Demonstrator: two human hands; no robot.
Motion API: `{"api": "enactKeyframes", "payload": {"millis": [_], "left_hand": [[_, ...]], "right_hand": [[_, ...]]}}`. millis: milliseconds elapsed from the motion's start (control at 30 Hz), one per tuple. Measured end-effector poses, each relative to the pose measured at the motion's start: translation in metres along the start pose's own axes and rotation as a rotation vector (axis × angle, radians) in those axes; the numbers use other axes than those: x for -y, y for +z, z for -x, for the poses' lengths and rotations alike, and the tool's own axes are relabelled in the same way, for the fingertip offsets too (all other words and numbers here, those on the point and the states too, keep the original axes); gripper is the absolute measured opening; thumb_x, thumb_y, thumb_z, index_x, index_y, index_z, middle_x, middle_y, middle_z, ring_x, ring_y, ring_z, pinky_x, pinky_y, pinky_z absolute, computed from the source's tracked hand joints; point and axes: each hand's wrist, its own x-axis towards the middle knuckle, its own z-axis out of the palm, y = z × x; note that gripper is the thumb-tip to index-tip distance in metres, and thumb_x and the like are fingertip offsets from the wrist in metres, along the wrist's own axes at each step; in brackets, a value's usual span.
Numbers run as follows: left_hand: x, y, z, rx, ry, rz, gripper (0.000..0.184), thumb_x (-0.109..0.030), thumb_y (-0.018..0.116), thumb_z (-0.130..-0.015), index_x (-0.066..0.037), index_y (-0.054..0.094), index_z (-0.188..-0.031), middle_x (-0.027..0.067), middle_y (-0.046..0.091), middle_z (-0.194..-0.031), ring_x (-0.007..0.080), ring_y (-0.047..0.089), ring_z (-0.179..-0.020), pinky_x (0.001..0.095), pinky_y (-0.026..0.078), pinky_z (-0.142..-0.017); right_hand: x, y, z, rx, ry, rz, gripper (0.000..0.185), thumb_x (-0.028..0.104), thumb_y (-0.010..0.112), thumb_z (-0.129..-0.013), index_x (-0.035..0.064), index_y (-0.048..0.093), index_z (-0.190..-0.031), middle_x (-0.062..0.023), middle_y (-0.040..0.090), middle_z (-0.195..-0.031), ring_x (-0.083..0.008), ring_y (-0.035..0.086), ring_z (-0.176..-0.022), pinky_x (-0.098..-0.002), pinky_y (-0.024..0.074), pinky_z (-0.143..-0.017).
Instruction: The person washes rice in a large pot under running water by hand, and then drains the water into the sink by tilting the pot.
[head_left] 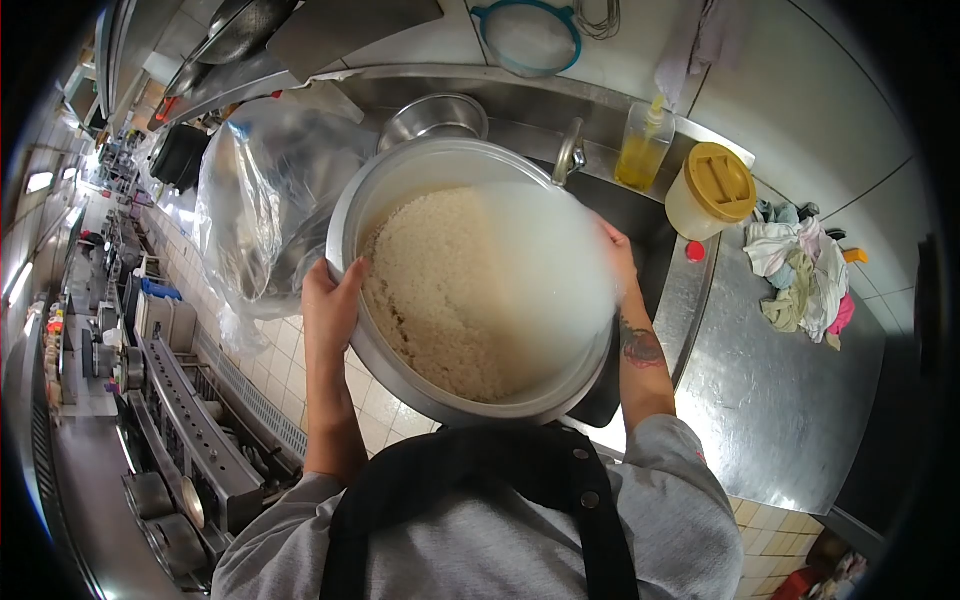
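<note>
A large metal pot (345,235) is held tilted to the right over the dark sink basin (598,400). Wet white rice (430,290) is heaped on its left side, and cloudy water (550,270) gathers along the right rim. My left hand (333,300) grips the left rim, thumb on top. On the far right side, my right hand (622,260) holds the pot, its fingers partly hidden behind the rim. The faucet (570,152) stands just beyond the pot's back edge.
Behind the pot is a steel bowl (435,118). A clear plastic bag (270,200) bulges at the left. Right of the sink are a soap bottle (645,145), a yellow-lidded container (712,190), a red cap (695,251) and crumpled cloths (805,270). A blue-rimmed strainer (530,38) hangs above.
</note>
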Motion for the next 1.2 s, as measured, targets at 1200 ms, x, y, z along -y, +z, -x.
{"api": "enactKeyframes", "payload": {"millis": [1200], "left_hand": [[-0.026, 0.017, 0.008, 0.026, 0.049, 0.113, 0.028, -0.02, 0.061, -0.08, 0.007, 0.055, -0.086, 0.0101, 0.059, -0.073, 0.0137, 0.052, -0.067, 0.0293, 0.043, -0.063]], "right_hand": [[-0.009, -0.011, -0.003, -0.016, 0.044, -0.049, 0.027, 0.016, 0.052, -0.092, 0.0045, 0.06, -0.114, 0.001, 0.063, -0.096, -0.0047, 0.058, -0.078, -0.0194, 0.0483, -0.07]]}}
